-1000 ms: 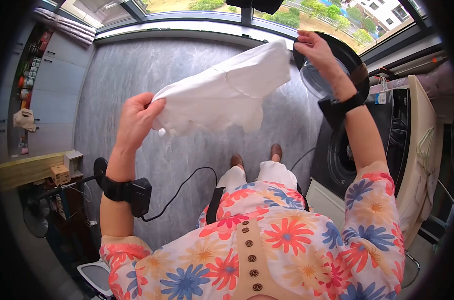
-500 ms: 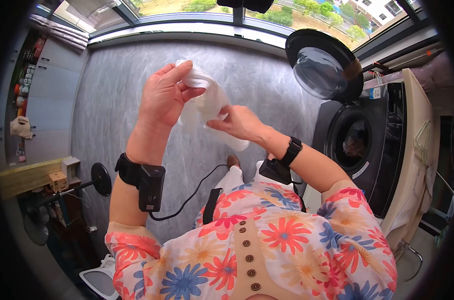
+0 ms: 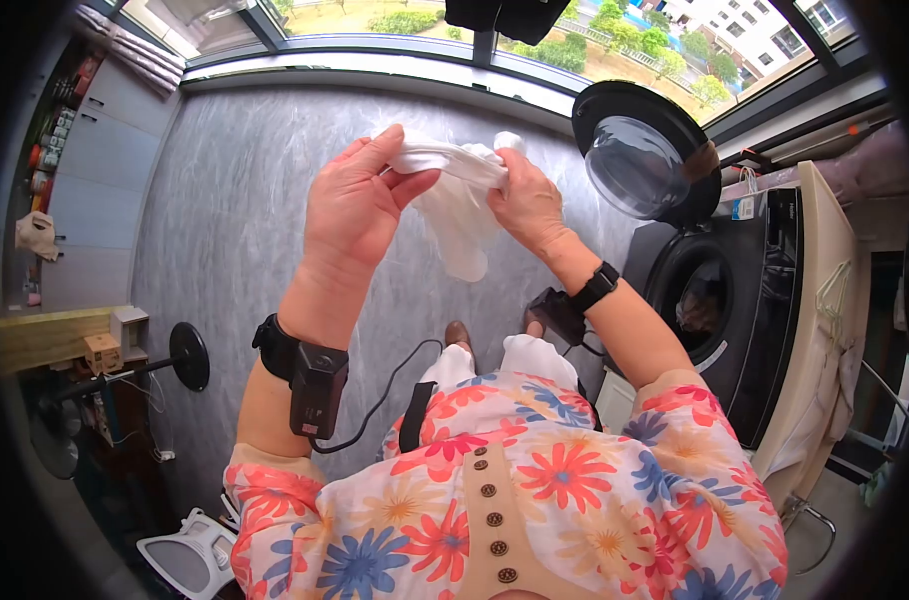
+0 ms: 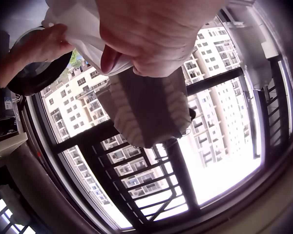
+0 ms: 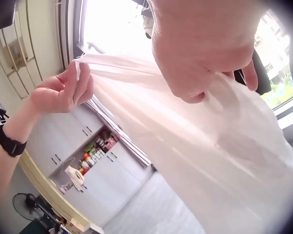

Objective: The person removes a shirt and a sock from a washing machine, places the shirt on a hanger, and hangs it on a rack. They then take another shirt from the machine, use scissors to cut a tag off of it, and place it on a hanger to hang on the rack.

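Observation:
A thin white garment (image 3: 455, 210) is stretched between the two hands, well above the floor, its lower part hanging down. The left hand (image 3: 360, 200) pinches one end of it between thumb and fingers. At the other end the right hand (image 3: 531, 203) grips a gathered edge, and a small bunch of white fabric sticks up beyond its fingers. Up close in the right wrist view, the garment (image 5: 171, 131) spreads out as a sheer sheet below the right hand (image 5: 205, 48). In the left wrist view the left hand (image 4: 156, 34) hides much of the fabric.
To the right stands a black front-loading washing machine (image 3: 740, 310), its round door (image 3: 647, 155) swung open. Windows line the far side. Grey cabinets (image 3: 100, 180) with shelves are at the left, near a fan (image 3: 55, 430). A white chair (image 3: 190, 555) stands behind at lower left.
The right hand came from beside the washer door to the garment, and now holds its other end. The garment went from spread out to bunched, then drawn sideways between both hands.

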